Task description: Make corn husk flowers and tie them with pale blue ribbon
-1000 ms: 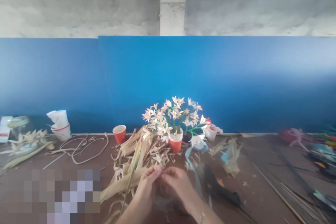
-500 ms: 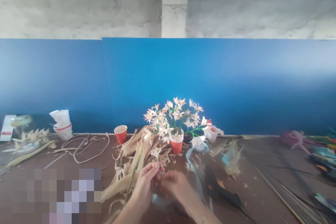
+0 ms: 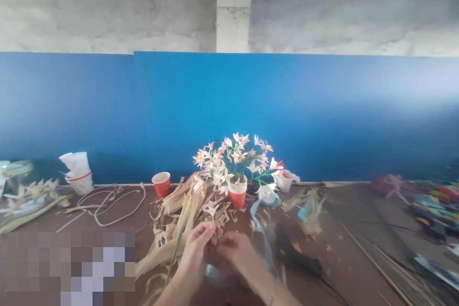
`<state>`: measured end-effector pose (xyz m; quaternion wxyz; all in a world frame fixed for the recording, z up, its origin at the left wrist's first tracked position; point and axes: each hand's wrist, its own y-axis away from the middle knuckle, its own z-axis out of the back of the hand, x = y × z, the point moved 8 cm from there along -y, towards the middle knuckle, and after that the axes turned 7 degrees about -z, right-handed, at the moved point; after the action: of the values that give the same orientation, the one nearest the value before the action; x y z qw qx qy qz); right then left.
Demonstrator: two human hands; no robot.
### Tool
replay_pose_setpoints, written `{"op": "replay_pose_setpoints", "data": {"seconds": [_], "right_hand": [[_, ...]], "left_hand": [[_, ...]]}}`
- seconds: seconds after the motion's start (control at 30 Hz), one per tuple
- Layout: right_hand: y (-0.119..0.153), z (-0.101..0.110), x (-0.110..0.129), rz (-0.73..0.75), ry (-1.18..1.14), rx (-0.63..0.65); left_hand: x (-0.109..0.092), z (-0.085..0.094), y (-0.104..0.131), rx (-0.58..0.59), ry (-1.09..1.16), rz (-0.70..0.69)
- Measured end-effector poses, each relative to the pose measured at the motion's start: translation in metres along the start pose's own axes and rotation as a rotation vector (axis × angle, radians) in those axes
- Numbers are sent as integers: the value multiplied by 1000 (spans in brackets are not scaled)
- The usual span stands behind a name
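Observation:
A cream husk flower point(image 3: 211, 209) stands up from the fingertips of my left hand point(image 3: 197, 246), which pinches it by its thin stem. Close beside, just below the bloom, my right hand point(image 3: 239, 251) has its fingers curled together at the lower stem. What lies between those right fingers is hidden and slightly blurred. Behind both hands, a bunch of similar flowers on green stems point(image 3: 234, 155) stands in a red and white paper cup point(image 3: 237, 198). Dry corn husks point(image 3: 179, 208) lie in a heap behind and beside my left hand.
Left of the husks stand a red paper cup point(image 3: 161, 185), a looped white cable point(image 3: 103, 208) and a white cup with paper point(image 3: 79, 179). A black glue gun point(image 3: 297, 253) lies to the right, near a pale blue ribbon point(image 3: 263, 229). Thin sticks point(image 3: 376, 260) lie further right.
The view has turned slightly right, so the table things appear shifted left. Both hands stay together at the flower, with the right fingers shifting a little at the stem.

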<state>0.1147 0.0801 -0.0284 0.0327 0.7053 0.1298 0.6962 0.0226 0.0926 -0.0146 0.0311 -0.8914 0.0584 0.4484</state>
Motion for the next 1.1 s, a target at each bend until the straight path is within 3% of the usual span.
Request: {"op": "replay_pose_setpoints", "data": {"seconds": [0.23, 0.3, 0.4, 0.57, 0.7, 0.83, 0.97, 1.1], "right_hand": [[5, 5, 13, 22, 137, -37], [10, 19, 34, 98, 284, -90], [26, 52, 77, 241, 511, -267], [49, 86, 104, 151, 779, -276], [69, 121, 98, 22, 1137, -474], [85, 150, 68, -185, 1333, -607], [86, 148, 42, -228, 1561, -642], [83, 146, 37, -161, 1526, -620]], "left_hand": [[-7, 4, 0, -34, -114, -42], [-10, 7, 0, -62, -131, -55], [-12, 10, -1, -90, -131, -60], [-11, 5, 1, -8, -135, -51], [-11, 1, 2, 38, -164, -57], [-7, -2, 4, 44, -168, -16], [-2, -5, 5, 47, -131, 31], [-1, -2, 5, -7, -145, 42]]}}
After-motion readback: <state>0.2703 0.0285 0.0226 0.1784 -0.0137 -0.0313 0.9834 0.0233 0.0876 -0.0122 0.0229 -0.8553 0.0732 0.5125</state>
